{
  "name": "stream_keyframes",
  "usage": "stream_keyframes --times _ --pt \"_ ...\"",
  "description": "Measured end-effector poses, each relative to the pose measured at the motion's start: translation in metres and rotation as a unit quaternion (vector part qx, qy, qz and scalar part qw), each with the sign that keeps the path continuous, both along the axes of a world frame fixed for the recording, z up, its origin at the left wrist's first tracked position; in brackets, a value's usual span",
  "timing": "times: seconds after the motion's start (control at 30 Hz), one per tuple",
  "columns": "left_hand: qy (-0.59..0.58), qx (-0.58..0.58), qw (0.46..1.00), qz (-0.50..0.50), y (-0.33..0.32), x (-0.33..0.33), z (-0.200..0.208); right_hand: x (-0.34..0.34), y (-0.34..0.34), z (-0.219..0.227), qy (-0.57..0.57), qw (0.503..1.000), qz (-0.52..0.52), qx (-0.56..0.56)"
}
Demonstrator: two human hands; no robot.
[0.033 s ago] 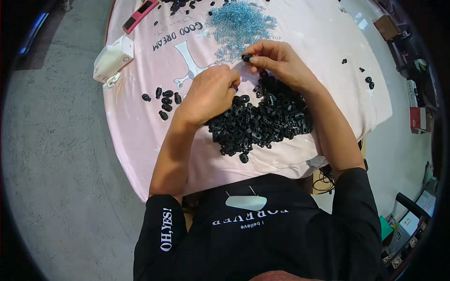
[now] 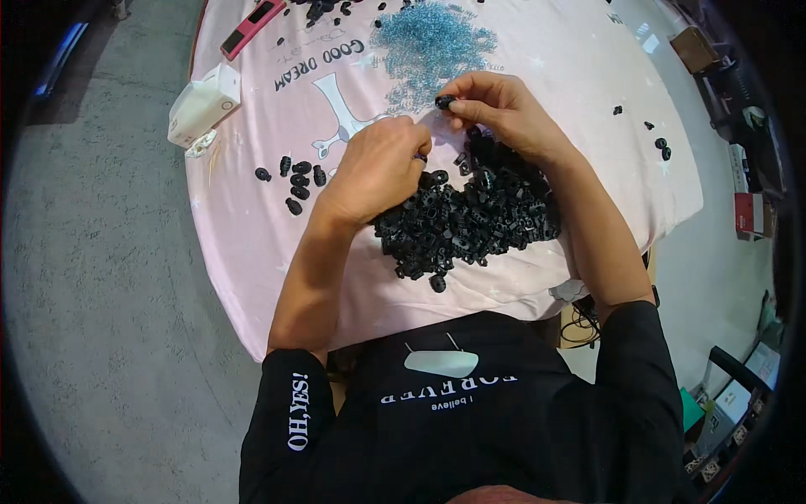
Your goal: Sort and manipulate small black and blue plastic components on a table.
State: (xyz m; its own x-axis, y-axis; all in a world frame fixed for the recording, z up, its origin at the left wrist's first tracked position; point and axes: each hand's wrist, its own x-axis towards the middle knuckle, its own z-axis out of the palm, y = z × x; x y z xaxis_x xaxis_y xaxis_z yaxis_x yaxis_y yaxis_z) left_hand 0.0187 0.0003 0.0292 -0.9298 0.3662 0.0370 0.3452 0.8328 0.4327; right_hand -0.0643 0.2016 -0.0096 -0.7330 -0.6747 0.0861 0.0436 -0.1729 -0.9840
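Between the thumb and fingers of my right hand (image 2: pixel 504 113) is a small black cord lock (image 2: pixel 444 102), held above the cloth. My left hand (image 2: pixel 378 164) is curled with its back upward, close beside the right. A dark bit shows at its fingertips, but what it grips is mostly hidden. Below both hands lies a big heap of black plastic cord lock parts (image 2: pixel 470 220). Beyond them spreads a pile of small bluish-silver coil springs (image 2: pixel 432 46). Several assembled-looking black cord locks (image 2: pixel 300 180) lie left of my left hand.
A pale pink printed cloth (image 2: pixel 252 244) covers the table. At the far left are a white tissue box (image 2: pixel 204 105) and a pink-and-black device (image 2: pixel 252 28). More black pieces (image 2: pixel 319 10) lie at the far edge, and a few loose ones (image 2: pixel 662 144) at the right.
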Motion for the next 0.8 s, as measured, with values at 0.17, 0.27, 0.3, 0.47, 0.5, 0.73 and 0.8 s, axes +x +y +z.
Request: stream_keyframes --times 0.17,0.27,0.3,0.47,0.5,0.73,0.8 --pt "-0.005 -0.038 0.999 -0.006 0.005 0.001 -0.003 0.000 0.000 0.002 -0.010 1.000 0.011 0.005" --pt "0.009 -0.020 1.000 -0.018 0.006 -0.001 -0.005 0.000 0.002 0.000 -0.013 1.000 0.001 0.020" --pt "0.010 -0.022 1.000 -0.019 0.005 -0.001 -0.004 -0.001 0.002 0.000 -0.012 1.000 0.000 0.019" --pt "0.034 0.145 0.989 0.006 -0.001 -0.004 0.007 -0.003 0.004 -0.001 -0.090 0.996 0.004 -0.030" --pt "0.036 0.154 0.987 0.014 -0.002 -0.004 0.009 -0.003 0.005 0.000 -0.089 0.996 0.001 -0.031" --pt "-0.050 0.425 0.895 0.128 0.004 -0.010 0.006 0.000 0.002 0.004 -0.058 0.998 0.010 -0.017" --pt "-0.069 0.447 0.882 0.132 0.006 -0.010 0.008 0.001 0.002 0.004 -0.051 0.999 0.009 -0.012"
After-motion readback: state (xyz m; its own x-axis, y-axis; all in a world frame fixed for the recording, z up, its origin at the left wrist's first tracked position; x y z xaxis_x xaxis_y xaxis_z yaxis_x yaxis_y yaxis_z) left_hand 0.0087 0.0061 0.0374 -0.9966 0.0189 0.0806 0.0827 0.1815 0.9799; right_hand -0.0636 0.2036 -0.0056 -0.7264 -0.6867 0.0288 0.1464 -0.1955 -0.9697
